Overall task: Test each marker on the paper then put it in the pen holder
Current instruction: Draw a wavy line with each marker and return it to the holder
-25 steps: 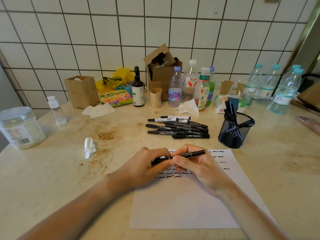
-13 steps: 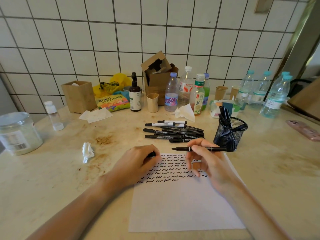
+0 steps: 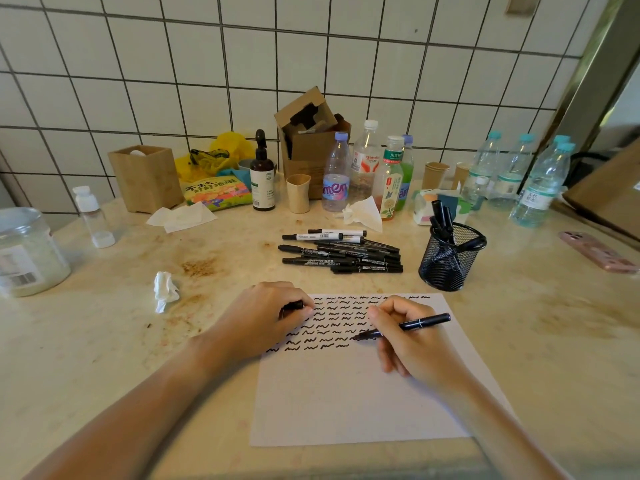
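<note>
A white paper point(image 3: 363, 393) lies in front of me, its upper part covered with rows of black squiggles. My right hand point(image 3: 412, 344) grips an uncapped black marker point(image 3: 415, 323), tip down on the paper at the end of the lowest row. My left hand point(image 3: 263, 320) rests on the paper's left edge and holds the black cap point(image 3: 294, 305) in curled fingers. Several black markers point(image 3: 343, 252) lie in a pile beyond the paper. A black mesh pen holder point(image 3: 450, 258) stands to the right of the pile with a few markers inside.
A crumpled tissue point(image 3: 164, 289) lies left of the paper. Bottles, cups, a cardboard box point(image 3: 311, 140) and a wooden box point(image 3: 145, 178) line the tiled wall. A plastic jar point(image 3: 27, 251) stands far left, a pink phone point(image 3: 599, 251) far right.
My hands pulled the cap off the marker. The right hand turned the marker and lowered its tip to the paper; the left hand kept the cap and settled on the paper's edge.
</note>
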